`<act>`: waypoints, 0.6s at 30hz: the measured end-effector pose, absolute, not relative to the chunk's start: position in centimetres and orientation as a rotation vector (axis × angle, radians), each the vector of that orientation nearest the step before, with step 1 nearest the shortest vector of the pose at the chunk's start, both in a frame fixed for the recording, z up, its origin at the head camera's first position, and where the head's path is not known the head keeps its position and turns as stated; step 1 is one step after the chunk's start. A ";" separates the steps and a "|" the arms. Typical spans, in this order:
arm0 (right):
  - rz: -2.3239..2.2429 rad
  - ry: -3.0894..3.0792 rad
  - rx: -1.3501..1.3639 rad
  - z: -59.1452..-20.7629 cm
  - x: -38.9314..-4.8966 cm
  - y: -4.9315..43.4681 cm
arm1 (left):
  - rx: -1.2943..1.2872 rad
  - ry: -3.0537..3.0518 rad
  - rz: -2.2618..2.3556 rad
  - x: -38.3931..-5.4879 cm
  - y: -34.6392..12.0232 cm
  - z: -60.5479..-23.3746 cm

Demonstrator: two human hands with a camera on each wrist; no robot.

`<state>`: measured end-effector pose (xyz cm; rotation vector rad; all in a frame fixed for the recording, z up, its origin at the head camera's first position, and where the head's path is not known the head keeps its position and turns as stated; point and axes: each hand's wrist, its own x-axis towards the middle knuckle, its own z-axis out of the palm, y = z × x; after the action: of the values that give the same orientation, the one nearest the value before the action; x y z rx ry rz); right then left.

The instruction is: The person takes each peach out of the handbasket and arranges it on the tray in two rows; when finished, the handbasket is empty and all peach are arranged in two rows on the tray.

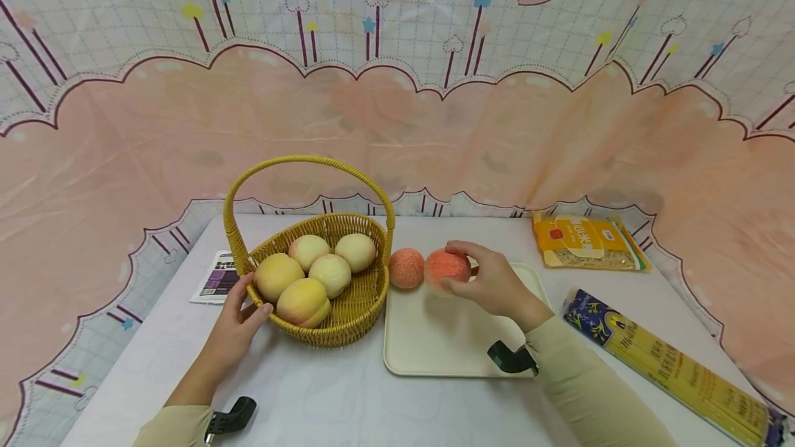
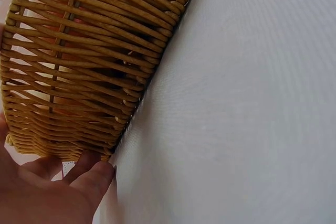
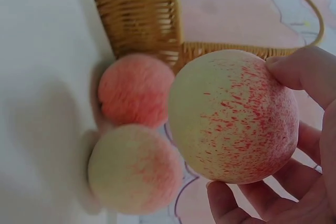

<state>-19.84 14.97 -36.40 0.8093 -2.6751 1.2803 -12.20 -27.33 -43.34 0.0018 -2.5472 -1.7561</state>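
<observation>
My right hand (image 1: 493,281) holds a red-speckled peach (image 1: 448,267) between thumb and fingers, raised over the cream tray (image 1: 459,357). In the right wrist view the held peach (image 3: 231,119) shows a pale side. Below it, a redder peach (image 3: 136,90) and a paler peach (image 3: 134,169) rest side by side; the head view mostly hides one behind the held fruit. At the left, my left hand (image 1: 239,319) grips the end of the wicker basket (image 1: 329,333), thumb by the rim and fingertips against the weave (image 2: 94,72). Several yellowish peaches (image 1: 329,274) lie inside the basket.
The basket's tall handle (image 1: 304,159) arches above it. Behind the basket's left end lies a printed packet (image 1: 217,281). An orange food bag (image 1: 586,243) is at the back right, with a long noodle pack (image 1: 677,368) nearer the right edge. A patterned cloth (image 1: 397,136) hangs behind.
</observation>
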 end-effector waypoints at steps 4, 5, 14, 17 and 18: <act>1.250 -2.680 0.773 -37.0 -20.3 16.2 | 0.006 -2.546 -1.760 -12.2 -27.3 -43.3; 1.240 -2.682 0.762 -37.2 -20.4 16.5 | 0.008 -2.546 -1.762 -12.2 -27.3 -43.3; 1.307 -2.735 0.631 -37.8 -21.0 18.5 | 0.008 -2.558 -1.761 -12.3 -27.4 -43.4; 1.306 -2.739 0.595 -37.9 -21.3 19.2 | 0.014 -2.554 -1.771 -12.3 -27.3 -43.4; 1.297 -2.745 0.581 -38.0 -21.4 19.5 | 0.018 -2.552 -1.777 -12.3 -27.3 -43.3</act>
<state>-21.37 19.45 -37.95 0.5814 -2.7453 1.2973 -12.26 -27.32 -43.34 0.0176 -2.5516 -1.7769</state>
